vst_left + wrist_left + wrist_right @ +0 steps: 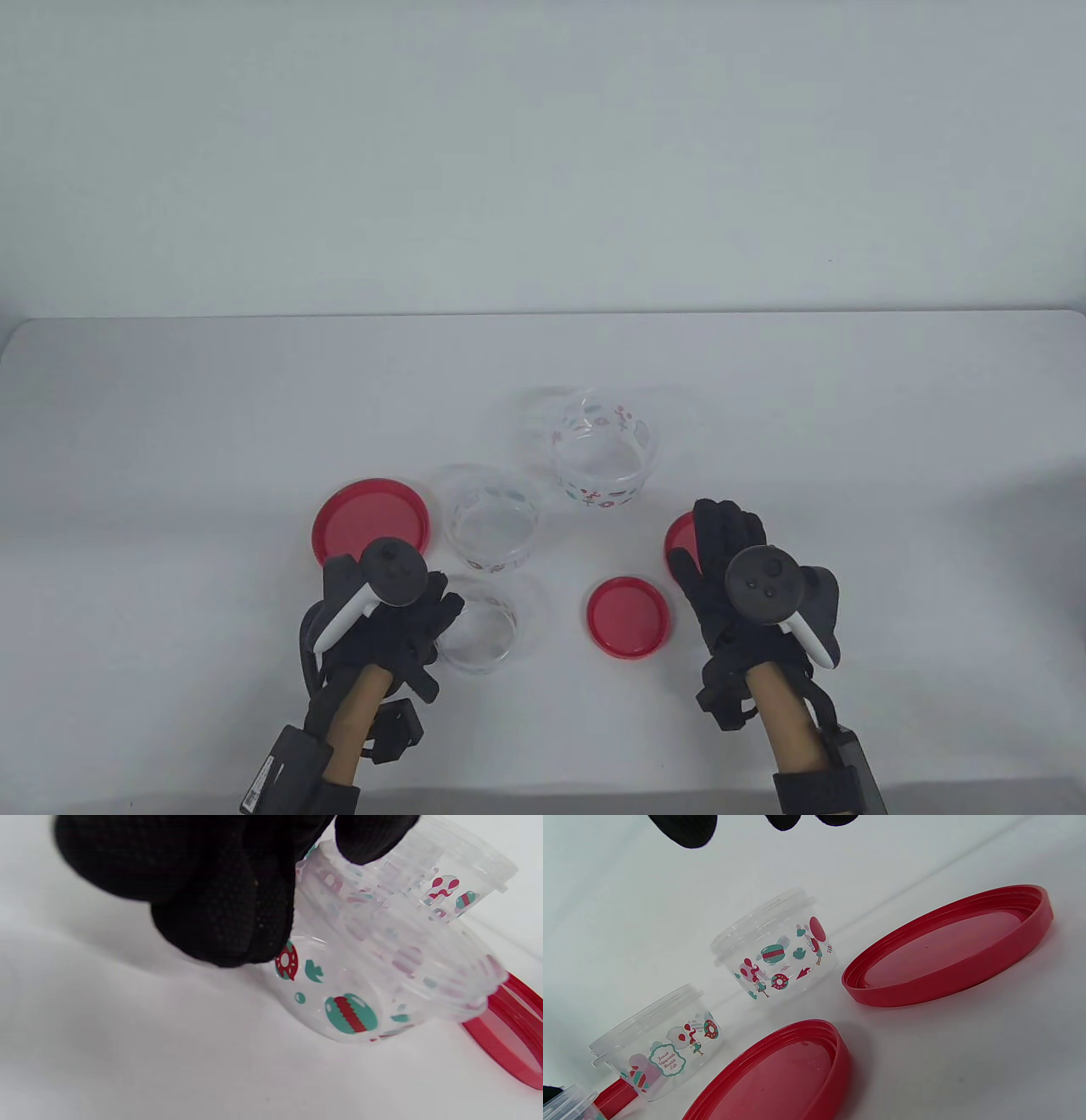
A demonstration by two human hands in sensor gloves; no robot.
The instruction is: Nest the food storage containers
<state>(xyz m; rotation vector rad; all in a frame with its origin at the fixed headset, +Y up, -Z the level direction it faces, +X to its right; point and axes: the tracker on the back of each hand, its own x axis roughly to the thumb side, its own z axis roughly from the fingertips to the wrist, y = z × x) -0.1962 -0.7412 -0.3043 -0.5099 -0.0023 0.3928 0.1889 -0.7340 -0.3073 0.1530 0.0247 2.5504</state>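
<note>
**3 containers still apart as nesting begins**

The smallest clear container (482, 630) sits on the table under the left hand's (377, 624) fingertips (220, 921), which the left wrist view shows touching its rim and wall; whether they grip it firmly cannot be told. The medium container (494, 518) stands just beyond that hand, and the largest container (604, 454) farther off, between the 2 hands. All 3 are uncapped and none sits inside another, so the nesting itself appears yet to be done. The right hand (734, 564) hovers flat with fingers spread, holding nothing, over one red lid (679, 535). A smaller red lid (629, 616) lies just inside that hand, and a third lid (372, 519) lies just beyond the left hand on the white table (170, 441).
</note>
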